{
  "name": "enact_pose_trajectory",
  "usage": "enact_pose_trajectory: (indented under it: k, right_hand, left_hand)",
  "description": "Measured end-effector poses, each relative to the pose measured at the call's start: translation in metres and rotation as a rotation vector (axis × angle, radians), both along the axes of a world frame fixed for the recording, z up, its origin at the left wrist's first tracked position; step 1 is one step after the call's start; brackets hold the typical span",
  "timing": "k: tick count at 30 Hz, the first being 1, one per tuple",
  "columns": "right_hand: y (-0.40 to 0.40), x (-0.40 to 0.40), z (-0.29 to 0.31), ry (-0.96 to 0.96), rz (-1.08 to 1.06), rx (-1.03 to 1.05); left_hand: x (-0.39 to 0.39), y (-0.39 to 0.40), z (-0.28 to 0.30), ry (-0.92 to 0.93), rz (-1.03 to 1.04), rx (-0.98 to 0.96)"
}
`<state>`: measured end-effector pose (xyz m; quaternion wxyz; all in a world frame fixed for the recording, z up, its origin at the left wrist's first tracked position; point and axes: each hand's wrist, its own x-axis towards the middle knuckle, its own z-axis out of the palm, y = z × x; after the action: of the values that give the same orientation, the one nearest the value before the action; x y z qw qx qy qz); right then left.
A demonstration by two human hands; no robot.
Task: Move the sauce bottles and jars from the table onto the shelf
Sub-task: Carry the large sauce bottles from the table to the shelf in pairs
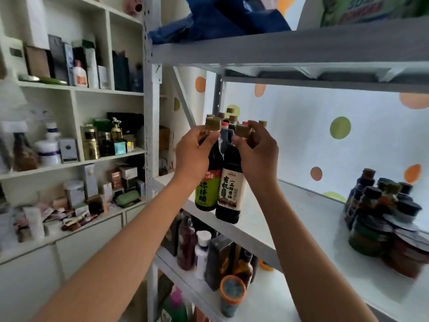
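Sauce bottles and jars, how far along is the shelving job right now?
Looks done: a cluster of dark bottles stands at the back of the grey metal shelf, and dark-lidded jars sit at its right. In hand: the left hand holds the green-labelled dark bottle, the right hand the cream-labelled dark bottle. Left: unclear; the table is out of view.

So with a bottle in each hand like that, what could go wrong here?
Each hand grips only a neck: the left hand holds the green-label bottle, the right hand the white-label bottle. Three possible risks:
1. The bottles hang side by side and might knock together.
2. Their bases sit near the shelf edge and could catch it.
3. The bottles at the back might get bumped.
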<state>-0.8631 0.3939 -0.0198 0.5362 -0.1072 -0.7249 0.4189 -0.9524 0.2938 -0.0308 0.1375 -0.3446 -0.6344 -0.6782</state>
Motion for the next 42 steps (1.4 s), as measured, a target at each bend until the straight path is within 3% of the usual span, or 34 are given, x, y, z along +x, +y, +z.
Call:
enact_pose_trajectory:
  k: [14, 19, 23, 27, 31, 42]
  right_hand:
    - [0.067, -0.032, -0.030, -0.019, -0.016, -0.065]
    - [0.068, -0.018, -0.071, -0.126, 0.047, -0.027]
    - [0.064, -0.002, -0.106, -0.306, 0.108, -0.090]
    - [0.064, -0.005, -0.110, -0.372, 0.052, -0.076]
    - [0.068, -0.025, -0.106, -0.394, 0.029, -0.090]
    - [0.081, -0.120, -0.106, -0.492, -0.092, -0.036]
  left_hand:
    - [-0.024, 0.080, -0.039, 0.088, 0.053, -0.110]
    - [-0.024, 0.076, -0.078, 0.041, -0.049, -0.148]
    - [-0.032, 0.069, -0.109, 0.084, 0.038, -0.260]
    - [-0.032, 0.069, -0.119, 0.059, 0.050, -0.237]
    - [-0.040, 0.067, -0.117, -0.023, 0.057, -0.196]
    - [-0.118, 0.042, -0.108, -0.022, 0.092, -0.306]
